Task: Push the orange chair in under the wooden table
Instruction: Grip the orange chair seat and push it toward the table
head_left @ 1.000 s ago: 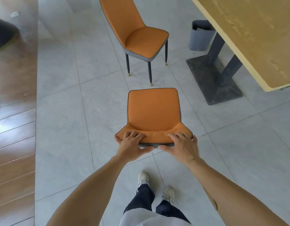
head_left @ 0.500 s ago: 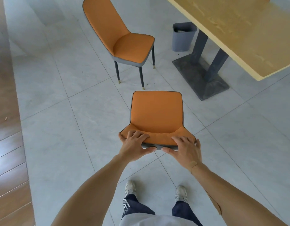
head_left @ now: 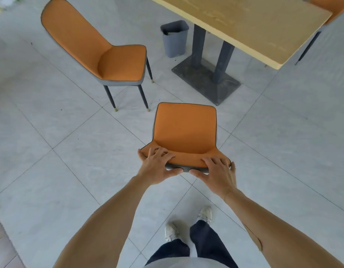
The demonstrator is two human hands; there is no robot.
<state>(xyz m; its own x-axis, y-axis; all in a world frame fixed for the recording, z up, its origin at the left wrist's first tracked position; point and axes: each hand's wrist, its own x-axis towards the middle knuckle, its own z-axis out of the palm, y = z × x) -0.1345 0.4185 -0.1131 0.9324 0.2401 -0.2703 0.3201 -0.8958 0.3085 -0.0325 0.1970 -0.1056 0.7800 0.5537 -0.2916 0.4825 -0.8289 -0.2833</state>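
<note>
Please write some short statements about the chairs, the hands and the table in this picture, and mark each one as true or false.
1. Both hands, left hand and right hand, grip the backrest top of the near orange chair. True.
2. This chair is already under the wooden table. False: it stands on open floor, short of it.
3. A grey bin stands beside the table's base. True.
4. Only one orange chair is visible. False: a second chair stands to the left.

- The legs of the orange chair [head_left: 184,130] you held were hidden beneath its own seat and backrest.
- Your left hand [head_left: 157,167] and right hand [head_left: 215,175] covered parts of the backrest's top rim.
- At one o'clock, the wooden table [head_left: 244,26] ran off the top edge.
- At two o'clock, a third chair [head_left: 333,6] showed only a corner and one leg.
</note>
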